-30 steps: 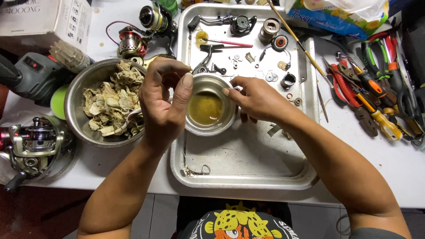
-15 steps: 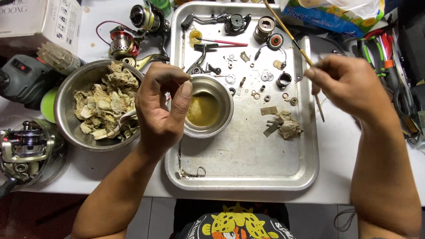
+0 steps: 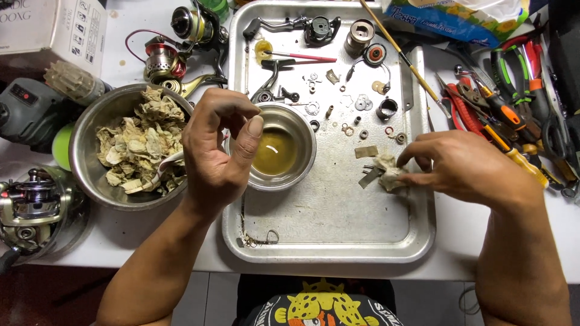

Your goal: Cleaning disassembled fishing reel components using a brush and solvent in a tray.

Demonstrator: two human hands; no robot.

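Your left hand (image 3: 220, 148), frame centre-left, hovers w/ fingers curled over the small steel bowl (image 3: 302, 160) of yellowish liquid; can't tell if it holds anything. Your right hand (image 3: 468, 166), centre-right, pinches a crumpled wipe (image 3: 388, 175) lying on the metal tray (image 3: 338, 229). Bowl of used wipes (image 3: 81, 160) at left on the surface.

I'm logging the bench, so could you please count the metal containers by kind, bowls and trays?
Steel bowls: 2 (small bowl of yellowish liquid; large bowl of crumpled wipes)
Metal trays: 1 (tray)
Total: 3
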